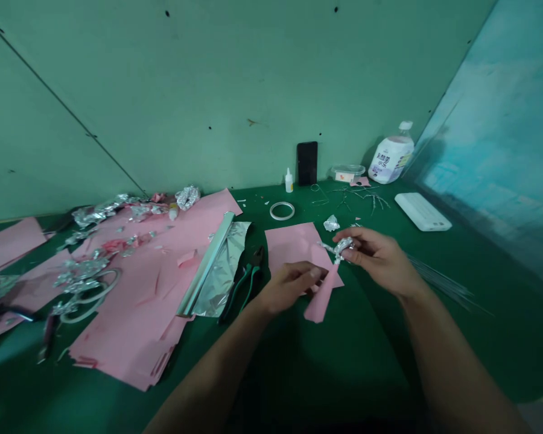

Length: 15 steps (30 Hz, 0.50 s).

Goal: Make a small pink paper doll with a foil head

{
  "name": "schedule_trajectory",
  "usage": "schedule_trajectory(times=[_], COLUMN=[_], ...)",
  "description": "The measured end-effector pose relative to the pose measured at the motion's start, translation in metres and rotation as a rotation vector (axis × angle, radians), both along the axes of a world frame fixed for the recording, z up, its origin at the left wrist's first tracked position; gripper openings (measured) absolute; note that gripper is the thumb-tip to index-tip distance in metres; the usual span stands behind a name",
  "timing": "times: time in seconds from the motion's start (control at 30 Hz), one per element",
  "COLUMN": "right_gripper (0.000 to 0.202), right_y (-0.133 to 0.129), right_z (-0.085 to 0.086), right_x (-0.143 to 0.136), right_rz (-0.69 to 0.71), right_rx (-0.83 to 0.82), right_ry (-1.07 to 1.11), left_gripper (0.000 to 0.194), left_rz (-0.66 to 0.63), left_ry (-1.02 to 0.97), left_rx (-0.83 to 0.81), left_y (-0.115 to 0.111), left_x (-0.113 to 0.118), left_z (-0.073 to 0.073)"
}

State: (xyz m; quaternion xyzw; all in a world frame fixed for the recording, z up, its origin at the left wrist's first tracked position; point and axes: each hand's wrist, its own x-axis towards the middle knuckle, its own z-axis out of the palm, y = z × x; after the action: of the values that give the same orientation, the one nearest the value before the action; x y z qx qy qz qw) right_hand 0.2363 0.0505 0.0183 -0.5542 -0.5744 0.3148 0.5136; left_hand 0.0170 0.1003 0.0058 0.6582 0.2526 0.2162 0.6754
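A small foil figure [344,246] with a flared pink paper piece [319,304] hanging below it is between my hands. My right hand [377,256] pinches the crumpled foil at its upper end. The fingers of my left hand [294,283] are closed at the side of the pink piece, with the fingertips partly hidden behind it. Beneath and behind lies a square pink sheet [294,244] on the green table [344,367]. A loose ball of foil [331,223] rests just beyond my right hand.
Green-handled pliers [248,277], a foil roll [208,262] and stacked pink sheets [131,325] lie left. Behind are a tape ring [282,211], glue bottle [289,181], phone [307,163] and drink bottle [391,157]. Wires [443,280] and a white box [423,211] are right.
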Motion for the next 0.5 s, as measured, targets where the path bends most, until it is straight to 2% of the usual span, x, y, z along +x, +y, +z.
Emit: schedule_trajectory(times=[0.13,0.23,0.37,0.5], right_gripper=[0.017,0.016,0.019,0.017], right_y=[0.003,0.007,0.012,0.018], right_z=[-0.008,-0.012,-0.020,-0.028], right_x=[0.008,0.003,-0.004,-0.009], right_rz=[0.166,0.327,0.322,0.205], right_rx=[0.122,0.120,0.088,0.052], right_ry=[0.410,0.591,0.628,0.598], left_gripper=[0.055,0.059,0.044,0.035], left_rz=[-0.068,-0.170,-0.214,-0.075], left_ry=[-0.162,-0.176,-0.151,-0.069], left_rx=[-0.458,-0.674,-0.673,-0.618], left_y=[0.008,0.009,0.005,0.002], left_x=[-0.005,-0.005,-0.003,0.000], left_z=[-0.007,-0.015,-0.013,-0.009])
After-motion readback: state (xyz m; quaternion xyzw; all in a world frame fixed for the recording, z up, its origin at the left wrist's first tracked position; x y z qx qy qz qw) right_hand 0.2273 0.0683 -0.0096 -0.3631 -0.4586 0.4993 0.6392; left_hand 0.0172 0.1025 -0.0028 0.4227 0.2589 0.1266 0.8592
